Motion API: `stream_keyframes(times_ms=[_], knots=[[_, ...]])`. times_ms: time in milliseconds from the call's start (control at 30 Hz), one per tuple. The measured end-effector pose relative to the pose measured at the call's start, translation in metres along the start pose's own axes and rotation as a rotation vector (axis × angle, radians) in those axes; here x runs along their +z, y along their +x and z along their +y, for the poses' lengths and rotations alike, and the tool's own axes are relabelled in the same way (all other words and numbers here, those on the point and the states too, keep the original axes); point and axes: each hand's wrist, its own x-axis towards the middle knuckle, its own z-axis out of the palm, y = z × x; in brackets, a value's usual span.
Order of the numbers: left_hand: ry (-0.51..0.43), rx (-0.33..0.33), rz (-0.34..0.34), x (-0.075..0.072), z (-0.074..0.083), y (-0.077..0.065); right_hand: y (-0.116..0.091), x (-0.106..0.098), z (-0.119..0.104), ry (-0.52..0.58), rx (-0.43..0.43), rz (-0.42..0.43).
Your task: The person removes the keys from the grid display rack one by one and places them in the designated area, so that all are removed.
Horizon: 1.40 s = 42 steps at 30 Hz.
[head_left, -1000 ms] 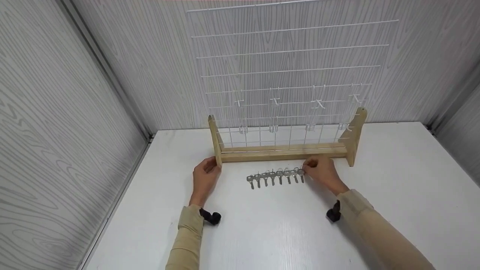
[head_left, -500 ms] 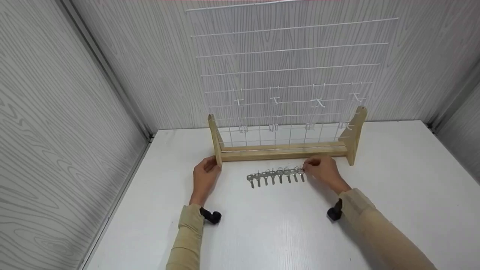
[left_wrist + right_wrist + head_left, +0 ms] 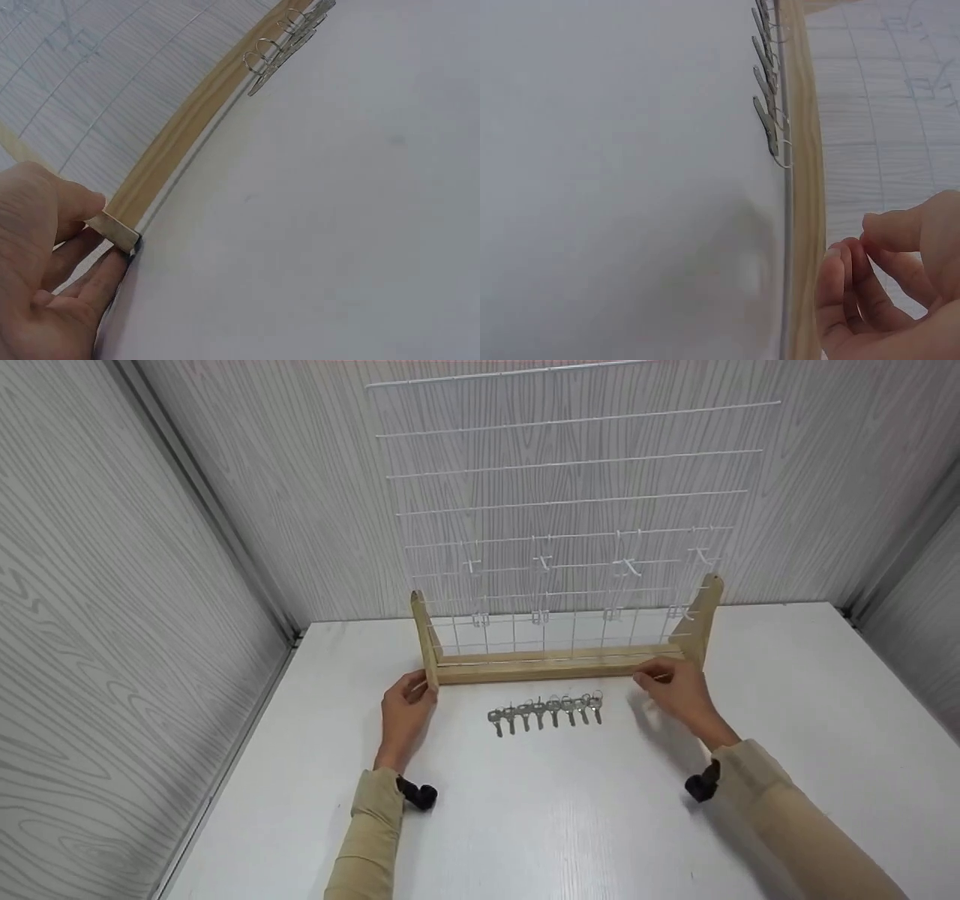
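Observation:
A row of several silver keys (image 3: 539, 715) with small rings lies on the white table, in front of a wooden stand (image 3: 540, 670) that carries an upright white wire grid (image 3: 544, 592). My left hand (image 3: 405, 718) holds the front end of the stand's left wooden side (image 3: 114, 231) between thumb and fingers. Past the right end of the key row, my right hand (image 3: 682, 694) is raised near the stand's right side. In the right wrist view its fingers (image 3: 832, 281) are loosely bent, with nothing between them and the thumb.
White hooks (image 3: 627, 566) hang on the grid in two rows. Behind the stand rises a wood-grain wall (image 3: 300, 472), with more panels at left and right. The white table (image 3: 525, 810) extends toward me in front of the keys.
My right hand has let go of the rightmost key's ring and moved right and slightly back from the row. The left hand keeps its hold on the stand; the keys stay in place.

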Motion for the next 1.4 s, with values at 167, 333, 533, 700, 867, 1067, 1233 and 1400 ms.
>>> stream_keyframes(times_ms=[167, 333, 533, 700, 867, 1067, 1233, 1400], knots=[[0.036, 0.028, -0.006, -0.007, 0.009, -0.001, -0.003, -0.029, -0.004, -0.051, -0.043, 0.019], [0.054, 0.099, -0.056, -0.016, 0.021, 0.000, -0.006, -0.058, -0.002, -0.085, -0.120, 0.061], [0.153, 0.148, -0.173, -0.039, 0.048, 0.004, -0.005, -0.085, 0.005, -0.133, -0.186, 0.096], [0.419, 0.160, -0.330, -0.065, 0.074, 0.011, -0.005, -0.106, 0.008, -0.241, -0.228, 0.067], [0.689, 0.160, -0.406, -0.088, 0.097, 0.016, -0.002, -0.120, 0.011, -0.370, -0.246, 0.023], [0.950, 0.230, -0.390, -0.101, 0.111, 0.021, -0.001, -0.132, 0.018, -0.577, -0.248, -0.024], [1.110, 0.263, -0.350, -0.102, 0.114, 0.022, 0.002, -0.142, 0.021, -0.708, -0.178, -0.102], [1.222, 0.297, -0.302, -0.100, 0.110, 0.024, 0.004, -0.147, 0.022, -0.743, -0.118, -0.154]])
